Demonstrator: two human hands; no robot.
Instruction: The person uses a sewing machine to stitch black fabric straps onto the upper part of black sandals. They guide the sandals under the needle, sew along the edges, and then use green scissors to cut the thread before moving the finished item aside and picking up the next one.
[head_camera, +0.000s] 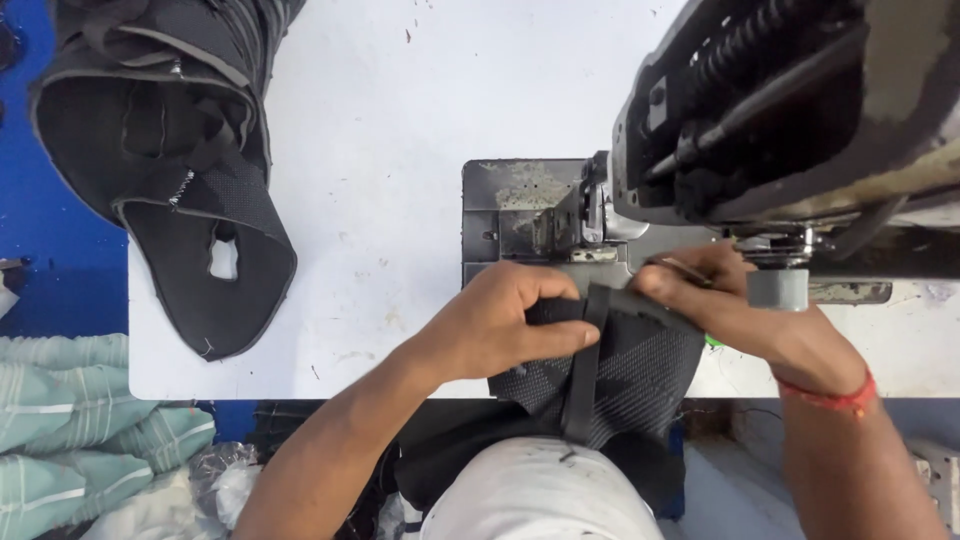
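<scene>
Head view, looking straight down: the left hand (505, 325) is closed on a dark mesh fabric piece (620, 375), thumb and fingers pinching its upper edge where a black strap (585, 375) runs down the middle. The right hand (715, 295) grips the other side of that same edge, fingers curled around the strap's top end (a red thread band (835, 398) sits on that wrist). The piece lies at the front edge of the white table (380, 200), half hanging off it toward the person's lap, just before the metal plate (510, 215) of the sewing machine (790, 110).

The strap's top sits just short of the presser foot (592, 228), not under it, so by my judgement the seam on this piece is not yet begun; lining up looks like the step in hand. Whether stitches already hold the strap lower down I cannot tell.

Toward the table's back left corner lies a stack of similar dark pieces (170, 150), partly overhanging the left edge. Striped pale green cloth (80, 430) lies below, off the table.
</scene>
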